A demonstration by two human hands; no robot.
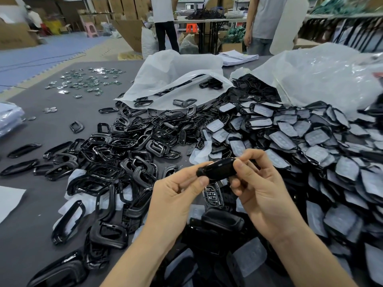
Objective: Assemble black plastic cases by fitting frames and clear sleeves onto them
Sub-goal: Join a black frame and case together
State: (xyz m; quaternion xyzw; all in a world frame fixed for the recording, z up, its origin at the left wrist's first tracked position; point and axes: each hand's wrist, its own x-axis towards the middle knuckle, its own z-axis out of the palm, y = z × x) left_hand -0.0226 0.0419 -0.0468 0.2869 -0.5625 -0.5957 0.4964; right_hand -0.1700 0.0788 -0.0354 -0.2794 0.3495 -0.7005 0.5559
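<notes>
Both hands meet near centre, just above the tabletop [31, 224]. The left hand [178, 193] pinches the left end of a black plastic case [217, 169] and the right hand [261, 195] pinches its right end. Its long axis runs left to right, rising rightward. Loose frames [116, 162] lie nearer the left hand, and clear-sleeved pieces [310, 141] are heaped on the right.

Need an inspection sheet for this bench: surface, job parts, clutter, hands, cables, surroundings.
Surface: grey mat, largely covered by parts.
Job's things: black case held above the table; black frames heaped left; sleeved pieces heaped right.
Clutter: left plastic bag and right plastic bag spilling parts; small shiny discs far left; paper stack.
Hands: left hand and right hand both pinch the black case.
Cables: nothing seen.
Surroundings: standing people, cardboard boxes behind.
</notes>
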